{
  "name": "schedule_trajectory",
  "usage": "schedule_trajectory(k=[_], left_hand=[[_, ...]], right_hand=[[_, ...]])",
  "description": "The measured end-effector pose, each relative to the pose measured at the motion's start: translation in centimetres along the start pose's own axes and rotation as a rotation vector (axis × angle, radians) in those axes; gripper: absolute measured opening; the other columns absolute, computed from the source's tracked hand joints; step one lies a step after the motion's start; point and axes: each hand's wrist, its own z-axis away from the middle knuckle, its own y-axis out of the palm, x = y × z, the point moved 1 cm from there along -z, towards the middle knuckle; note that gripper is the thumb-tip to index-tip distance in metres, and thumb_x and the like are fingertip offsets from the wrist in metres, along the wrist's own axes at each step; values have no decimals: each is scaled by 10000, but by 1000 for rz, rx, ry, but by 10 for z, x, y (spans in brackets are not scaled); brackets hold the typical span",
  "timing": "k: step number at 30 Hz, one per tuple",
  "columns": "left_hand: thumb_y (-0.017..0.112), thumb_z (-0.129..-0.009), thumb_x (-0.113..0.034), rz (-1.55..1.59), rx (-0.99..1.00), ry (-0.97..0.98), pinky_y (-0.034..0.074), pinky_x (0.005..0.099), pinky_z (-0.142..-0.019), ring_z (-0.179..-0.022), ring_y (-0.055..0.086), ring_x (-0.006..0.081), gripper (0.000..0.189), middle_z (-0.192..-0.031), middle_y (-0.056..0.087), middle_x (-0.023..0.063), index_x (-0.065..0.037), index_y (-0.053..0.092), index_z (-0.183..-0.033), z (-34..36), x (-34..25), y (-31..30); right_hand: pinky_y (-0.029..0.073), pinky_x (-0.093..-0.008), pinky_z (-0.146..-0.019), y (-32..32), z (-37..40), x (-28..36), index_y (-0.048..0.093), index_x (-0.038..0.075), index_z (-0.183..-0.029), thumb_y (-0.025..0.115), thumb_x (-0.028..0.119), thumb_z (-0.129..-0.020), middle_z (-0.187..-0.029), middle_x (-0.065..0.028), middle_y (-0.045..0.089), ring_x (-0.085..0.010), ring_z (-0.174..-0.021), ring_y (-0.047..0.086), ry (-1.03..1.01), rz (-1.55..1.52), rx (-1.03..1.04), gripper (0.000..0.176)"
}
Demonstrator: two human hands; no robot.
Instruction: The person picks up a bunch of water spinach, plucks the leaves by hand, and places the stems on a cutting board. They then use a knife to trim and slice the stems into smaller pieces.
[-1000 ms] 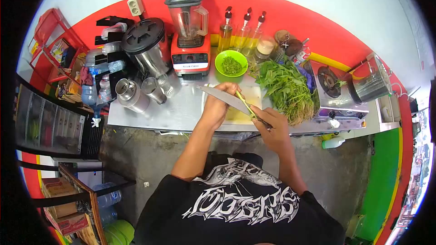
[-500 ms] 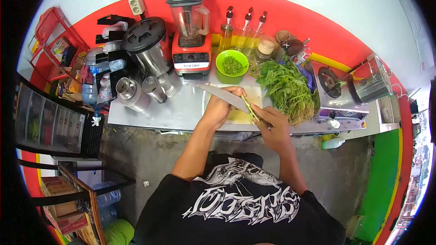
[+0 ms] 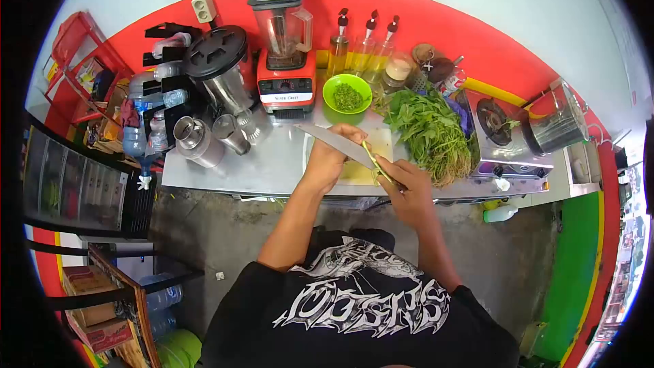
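In the head view, my right hand (image 3: pixel 409 191) is closed around the handle end of a large knife (image 3: pixel 337 142). The blade points up and left, passing over my left hand (image 3: pixel 332 157). My left fingertips pinch the upper end of a thin green stalk (image 3: pixel 370 155), which slants down across the blade to my right fingers. Both hands are above a pale cutting board (image 3: pixel 383 140) on the steel table. A lime-green bowl (image 3: pixel 348 110) with chopped greens (image 3: pixel 347 98) stands just beyond the board. Right of it lies a big bunch of leafy greens (image 3: pixel 430 129) with roots.
A red blender (image 3: pixel 286 85), a steel pot with a black lid (image 3: pixel 225 71), a metal can (image 3: pixel 197 142) and glasses (image 3: pixel 231 134) stand at left. Pump bottles (image 3: pixel 360 51) line the wall. A gas stove (image 3: pixel 501 133) with a steel pot (image 3: pixel 558 123) is at right.
Both hands, the knife and the stalk hold nearly the same place. Only a slight shift of the fingers on the stalk shows.
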Motion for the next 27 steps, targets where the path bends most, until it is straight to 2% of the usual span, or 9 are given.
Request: schedule_trajectory(k=[10, 12, 15, 18, 21, 23, 25, 26, 27], left_hand=[[693, -975, -160, -73, 6, -61, 472, 224, -647, -739, 638, 89, 133, -915, 718, 58, -29, 705, -995, 2, 2, 0], [646, -981, -156, -140, 3, -52, 562, 272, -728, -795, 704, 157, 201, -906, 722, 76, 2, 685, -1100, 2, 1, -1], [586, -987, -127, 122, 95, -192, 584, 301, -799, -900, 711, 175, 274, -997, 719, 88, 20, 651, -1209, 4, -2, 0], [553, -984, -115, 255, 207, -179, 589, 320, -863, -1008, 698, 186, 353, -1116, 700, 92, 37, 596, -1300, 4, 4, -5], [576, -989, -149, 163, 224, -187, 578, 304, -880, -1068, 681, 176, 390, -1219, 667, 88, 38, 563, -1332, 3, 13, -10], [615, -996, -196, 10, 169, -179, 541, 245, -808, -976, 672, 131, 340, -1113, 706, 67, 26, 635, -1253, 10, 6, 3], [670, -986, -233, -416, 218, -113, 471, 208, -721, -851, 620, 76, 274, -970, 731, 41, 0, 717, -1121, 13, 4, 5], [707, -970, -227, -415, 137, -84, 418, 210, -660, -742, 549, 50, 230, -818, 715, 17, -6, 764, -997, 15, 7, 8], [707, -970, -227, -416, 134, -85, 418, 210, -660, -742, 549, 50, 230, -818, 715, 17, -6, 764, -997, 16, 6, 7]], right_hand=[[454, -319, -611, 3, -2, 0, 677, 78, -1312, 693, 45, -915, -845, -107, 607, -204, -656, 538, -8, -22, -16, 398], [457, -321, -614, 5, -3, -1, 675, 80, -1315, 693, 46, -913, -845, -108, 608, -211, -657, 542, 18, -20, -19, 404], [464, -326, -623, 6, -5, -12, 669, 83, -1324, 696, 52, -910, -854, -110, 611, -224, -666, 552, 61, 12, -44, 416], [472, -334, -637, 2, -11, -13, 661, 86, -1335, 701, 60, -906, -870, -116, 616, -235, -682, 566, 81, 67, -90, 431], [480, -348, -656, 0, -12, -14, 647, 93, -1352, 701, 64, -905, -890, -123, 621, -250, -706, 584, 74, 112, -119, 452], [485, -355, -668, 2, -12, -15, 638, 98, -1364, 700, 63, -904, -901, -127, 623, -260, -719, 593, 62, 127, -123, 465], [485, -368, -678, 5, -10, -15, 627, 98, -1372, 705, 67, -897, -898, -136, 616, -278, -733, 597, 99, 126, -99, 482], [485, -368, -678, 7, -8, -14, 627, 98, -1372, 705, 67, -897, -898, -136, 616, -278, -733, 597, 99, 123, -97, 482], [483, -371, -678, 9, -7, -14, 624, 95, -1372, 707, 67, -892, -893, -140, 610, -285, -732, 595, 125, 139, -88, 488]])
